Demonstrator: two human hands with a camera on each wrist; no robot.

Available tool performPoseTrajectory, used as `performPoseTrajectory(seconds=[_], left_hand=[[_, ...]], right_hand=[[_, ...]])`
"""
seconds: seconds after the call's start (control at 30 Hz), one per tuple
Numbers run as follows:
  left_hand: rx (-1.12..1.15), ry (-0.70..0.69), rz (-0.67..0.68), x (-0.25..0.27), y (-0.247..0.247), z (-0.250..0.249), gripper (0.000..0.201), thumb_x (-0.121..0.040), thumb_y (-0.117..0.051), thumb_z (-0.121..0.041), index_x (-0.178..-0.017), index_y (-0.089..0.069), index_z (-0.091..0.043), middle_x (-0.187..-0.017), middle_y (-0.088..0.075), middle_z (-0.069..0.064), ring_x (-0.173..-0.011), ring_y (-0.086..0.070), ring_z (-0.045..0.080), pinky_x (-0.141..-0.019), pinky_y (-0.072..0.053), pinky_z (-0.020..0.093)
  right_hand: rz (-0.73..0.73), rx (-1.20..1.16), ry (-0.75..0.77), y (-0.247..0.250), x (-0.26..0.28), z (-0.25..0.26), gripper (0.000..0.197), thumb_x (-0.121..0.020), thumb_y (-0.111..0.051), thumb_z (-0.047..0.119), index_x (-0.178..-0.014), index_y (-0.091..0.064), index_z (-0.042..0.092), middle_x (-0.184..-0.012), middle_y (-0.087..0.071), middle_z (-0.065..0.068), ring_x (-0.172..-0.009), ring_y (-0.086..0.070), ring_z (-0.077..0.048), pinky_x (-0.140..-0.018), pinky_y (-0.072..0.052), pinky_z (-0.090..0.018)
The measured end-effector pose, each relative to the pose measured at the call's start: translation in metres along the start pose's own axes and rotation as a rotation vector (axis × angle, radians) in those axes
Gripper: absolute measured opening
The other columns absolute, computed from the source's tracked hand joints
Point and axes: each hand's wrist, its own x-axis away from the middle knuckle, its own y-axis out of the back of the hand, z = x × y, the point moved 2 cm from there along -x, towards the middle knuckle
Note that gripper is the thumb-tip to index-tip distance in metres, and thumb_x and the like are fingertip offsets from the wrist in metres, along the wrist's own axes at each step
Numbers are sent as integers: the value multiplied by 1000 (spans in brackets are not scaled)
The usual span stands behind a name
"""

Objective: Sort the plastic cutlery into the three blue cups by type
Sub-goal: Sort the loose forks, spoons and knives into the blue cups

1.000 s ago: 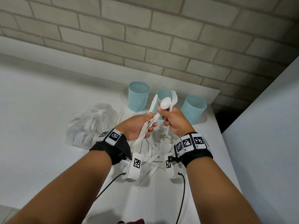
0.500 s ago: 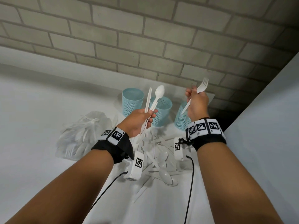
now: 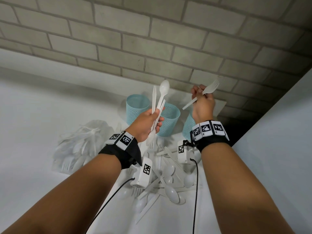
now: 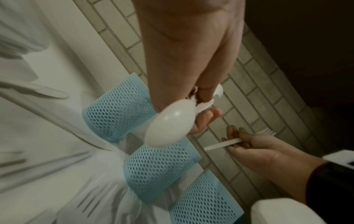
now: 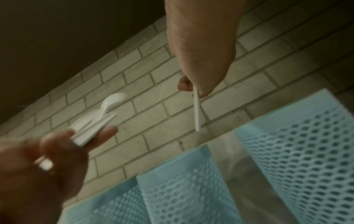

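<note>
Three blue mesh cups stand in a row by the brick wall: left cup (image 3: pixel 137 108), middle cup (image 3: pixel 169 119), right cup (image 3: pixel 188 126). My left hand (image 3: pixel 152 119) grips a bundle of white cutlery upright, with a spoon (image 3: pixel 164 89) and a knife (image 3: pixel 154 98) sticking up, in front of the left and middle cups. My right hand (image 3: pixel 201 102) pinches a white fork (image 3: pixel 209 89) above the right cup, tines up to the right, handle slanting down-left. The left wrist view shows the spoon bowl (image 4: pixel 170 122) close up; the right wrist view shows the fork handle (image 5: pixel 196 109).
A loose pile of white cutlery (image 3: pixel 166 181) lies on the white table (image 3: pixel 33 115) between my forearms. A clear bag of more cutlery (image 3: pixel 81 146) sits to the left. A white panel (image 3: pixel 278 132) bounds the right side; the brick wall (image 3: pixel 152 39) is behind.
My right hand pulled the fork out of the bundle and carried it right and up over the right cup. The left hand rose slightly with the spoon and knife.
</note>
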Motion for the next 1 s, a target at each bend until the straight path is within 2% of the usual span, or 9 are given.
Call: performPoseTrajectory(seconds=[0.13,0.23,0.3,0.37,0.5,0.63,0.73,0.87,1.0], left_hand=[[-14,-15,-9,-3,2,-1,28,-101,-38,-23,-125,-50,-14,-77,-52,1,-61,-45,8,-54,-40,17],[8,-9,3,-4,4,-2,26,-101,-39,-17,-124,-49,-11,-79,-54,1,-60,-46,8,-51,-40,16],[49,10,18,-4,7,-2,23,-100,-39,-14,-121,-49,-11,-82,-56,2,-62,-46,8,-50,-40,15],[93,31,34,-4,9,-2,20,-100,-39,-11,-117,-51,-12,-84,-57,3,-63,-47,8,-50,-41,16],[125,41,51,-3,10,-2,17,-99,-41,-7,-101,-55,-15,-83,-58,3,-64,-48,9,-50,-41,18],[78,4,46,-4,6,-2,14,-96,-46,-5,-90,-58,-7,-76,-58,4,-60,-50,10,-50,-42,19],[74,-12,22,-4,3,-2,11,-94,-50,-4,-90,-60,-3,-60,-62,-2,-51,-54,7,-48,-44,18],[86,-17,11,-2,3,-1,9,-93,-53,-4,-93,-61,-1,-60,-65,-4,-51,-57,6,-51,-47,17],[105,2,13,3,4,-2,9,-92,-53,1,-90,-62,0,-76,-63,5,-56,-62,6,-57,-53,14]], right_hand=[[80,48,-125,-17,13,-19,18,-95,-45,-5,-93,-54,11,-91,-63,-8,-82,-64,-15,-74,-49,-20],[105,127,-210,-18,20,-34,14,-95,-49,0,-102,-53,12,-97,-64,-7,-85,-64,-13,-75,-50,-21],[118,183,-230,-18,22,-40,18,-93,-53,3,-110,-53,11,-101,-63,-7,-89,-63,-14,-87,-51,-29],[132,240,-215,-19,24,-39,30,-90,-58,5,-120,-53,8,-103,-61,-4,-95,-59,-14,-94,-46,-28],[174,323,-120,-29,30,-19,39,-85,-68,17,-122,-55,12,-119,-61,-4,-106,-57,-13,-86,-42,-21],[336,516,53,-47,44,-4,36,-84,-68,30,-115,-57,17,-100,-63,3,-89,-59,-7,-82,-47,-20],[457,796,172,-55,51,-2,44,-85,-66,36,-122,-53,18,-102,-61,1,-87,-57,-11,-76,-48,-21],[480,818,99,-54,54,-4,37,-93,-54,27,-128,-44,16,-105,-62,-8,-86,-57,-16,-67,-44,-19],[382,635,-13,-54,54,-2,31,-98,-39,13,-129,-37,10,-76,-55,-1,-74,-57,-19,-74,-47,-29]])
